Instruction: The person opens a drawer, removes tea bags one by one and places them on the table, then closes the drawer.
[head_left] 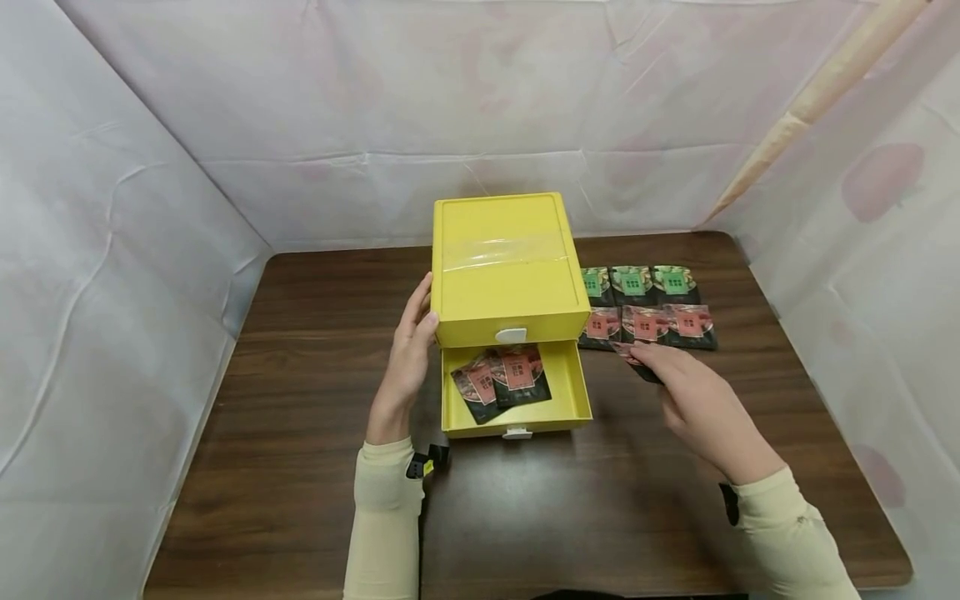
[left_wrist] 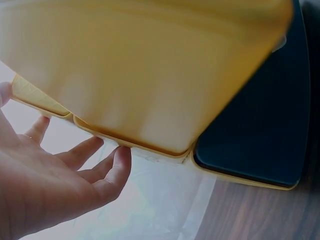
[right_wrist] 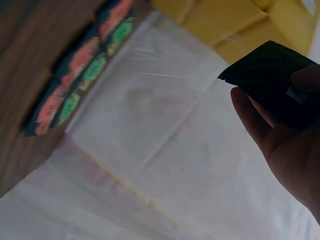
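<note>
A yellow two-drawer box [head_left: 510,287] stands mid-table with its lower drawer [head_left: 567,392] pulled out. Two red-and-black sachets [head_left: 521,375] lie overlapping inside that drawer. My left hand [head_left: 405,362] rests against the box's left side, and in the left wrist view its fingertips [left_wrist: 122,155] touch the edge of the yellow side. To the right of the drawer, my right hand [head_left: 705,408] pinches another red-and-black sachet [head_left: 639,367] by its edge. The right wrist view shows that sachet's dark back [right_wrist: 270,70] between thumb and fingers.
Right of the box lie two rows of sachets: green-labelled ones [head_left: 632,284] behind, red-labelled ones [head_left: 688,325] in front. The upper drawer, with its white handle [head_left: 512,336], is closed. Pale cloth walls [head_left: 480,100] surround the brown wooden table [head_left: 315,333] at back and sides.
</note>
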